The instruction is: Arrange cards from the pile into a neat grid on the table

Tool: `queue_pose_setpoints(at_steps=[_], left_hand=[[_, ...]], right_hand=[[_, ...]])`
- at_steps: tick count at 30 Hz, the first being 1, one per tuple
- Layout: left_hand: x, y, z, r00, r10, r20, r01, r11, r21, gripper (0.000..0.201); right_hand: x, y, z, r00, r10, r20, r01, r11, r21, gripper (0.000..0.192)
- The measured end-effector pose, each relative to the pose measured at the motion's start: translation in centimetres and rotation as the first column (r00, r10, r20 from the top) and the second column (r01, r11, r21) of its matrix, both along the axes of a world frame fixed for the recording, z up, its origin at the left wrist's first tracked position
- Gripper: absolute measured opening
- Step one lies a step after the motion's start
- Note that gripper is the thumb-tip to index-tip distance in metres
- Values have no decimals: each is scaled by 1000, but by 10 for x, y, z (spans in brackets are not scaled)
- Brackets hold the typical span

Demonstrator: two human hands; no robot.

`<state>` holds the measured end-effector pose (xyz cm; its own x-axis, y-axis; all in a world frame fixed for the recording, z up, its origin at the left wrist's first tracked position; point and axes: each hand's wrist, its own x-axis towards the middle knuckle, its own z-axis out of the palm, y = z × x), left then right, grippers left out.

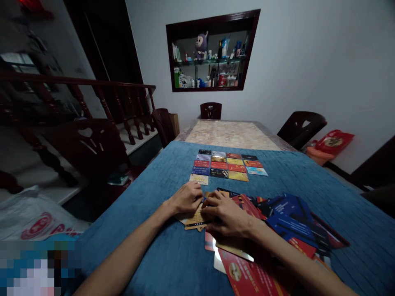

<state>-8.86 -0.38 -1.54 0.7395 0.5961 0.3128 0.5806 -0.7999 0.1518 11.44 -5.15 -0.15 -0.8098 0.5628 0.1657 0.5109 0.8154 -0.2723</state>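
My left hand (187,199) rests low over the cloth with its fingers curled in at the edge of some gold cards (195,220). Beside it, my right hand (226,213) bends its fingers down over the same gold cards, and the two hands almost touch. The fingertips are partly hidden, so the exact grip on each card is unclear. Beneath my right wrist and forearm spreads a loose heap of cards, among them a large red card (247,271) and blue cards (291,224). Beyond my hands, several cards lie in rows, including a black card (219,173) and a cream card (199,179).
A blue cloth (148,234) covers the near part of the table; its marble-patterned top (225,133) shows at the far end. Dark wooden chairs (211,110) stand around it. A white plastic bag (40,213) is at the left, and a red bag (335,142) at the right.
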Motion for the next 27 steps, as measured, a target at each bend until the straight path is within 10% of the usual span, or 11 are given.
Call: queue_pose_setpoints(at_steps=[16, 27], left_hand=[[5, -7, 5, 978, 36, 204, 9, 976, -219, 20], [-4, -6, 16, 928, -21, 372, 188, 889, -418, 28]], right_hand=[[13, 1, 17, 993, 111, 49, -118, 980, 163, 14], [27, 16, 7, 998, -15, -65, 34, 954, 299, 26]])
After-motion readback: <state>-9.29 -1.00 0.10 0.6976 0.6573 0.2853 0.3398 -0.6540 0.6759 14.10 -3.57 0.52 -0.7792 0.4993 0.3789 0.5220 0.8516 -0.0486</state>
